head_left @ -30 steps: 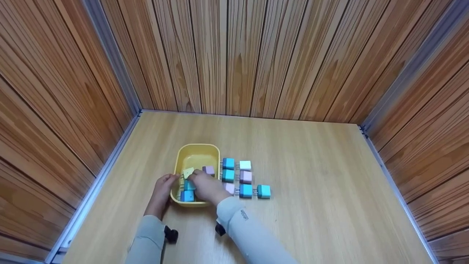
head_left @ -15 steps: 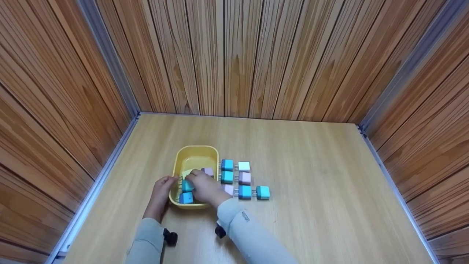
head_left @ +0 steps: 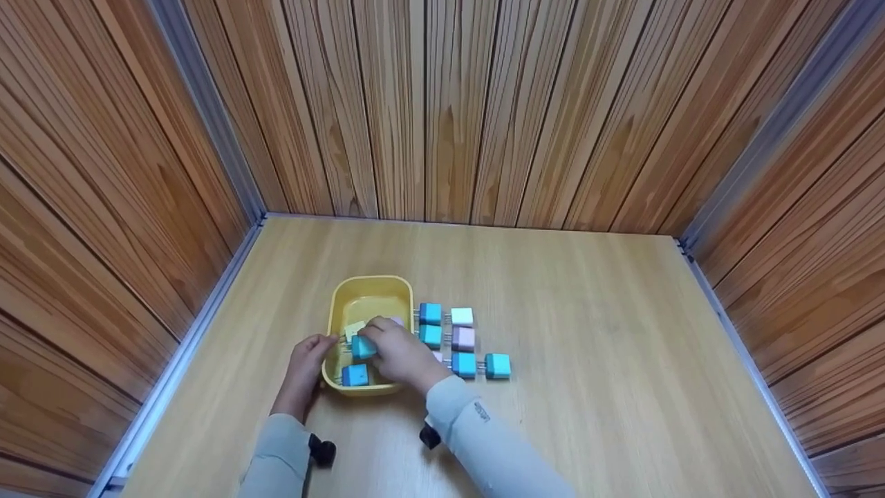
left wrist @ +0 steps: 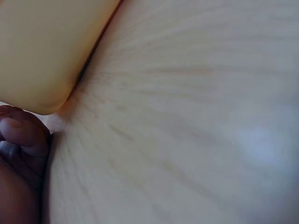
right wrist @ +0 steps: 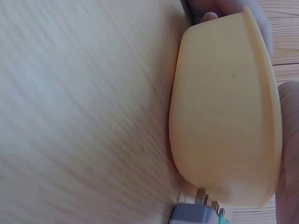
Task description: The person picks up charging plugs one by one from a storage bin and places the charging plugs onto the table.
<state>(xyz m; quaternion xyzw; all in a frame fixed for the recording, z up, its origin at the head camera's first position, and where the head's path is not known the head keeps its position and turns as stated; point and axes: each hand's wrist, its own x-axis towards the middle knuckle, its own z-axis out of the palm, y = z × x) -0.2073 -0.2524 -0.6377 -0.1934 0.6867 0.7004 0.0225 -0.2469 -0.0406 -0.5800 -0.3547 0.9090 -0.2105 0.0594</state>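
My left hand [head_left: 304, 366] grips the left rim of a yellow plastic basket [head_left: 373, 280], its curled fingers showing beside the basket wall [left wrist: 42, 51] in the left wrist view. Inside the basket, my right hand [head_left: 401, 356] pinches a teal plug adapter [head_left: 361, 347] whose metal prongs point left. Below it in the basket lies a blue plug adapter [head_left: 355, 375]. A pale yellow plug adapter [head_left: 354, 329] sits just above the held one, and a purple adapter is mostly hidden behind the right hand.
Right of the basket, several plug adapters stand in rows on the wooden table [head_left: 588, 346], including a white one [head_left: 462, 317], a purple one [head_left: 463, 338] and a teal one [head_left: 498, 366] farthest right. Wood-panelled walls [head_left: 449, 111] enclose the back and sides.
My right hand has shifted from the pale yellow adapter to the teal one and drawn it slightly up and right, away from the blue one. The left hand stays at the rim.
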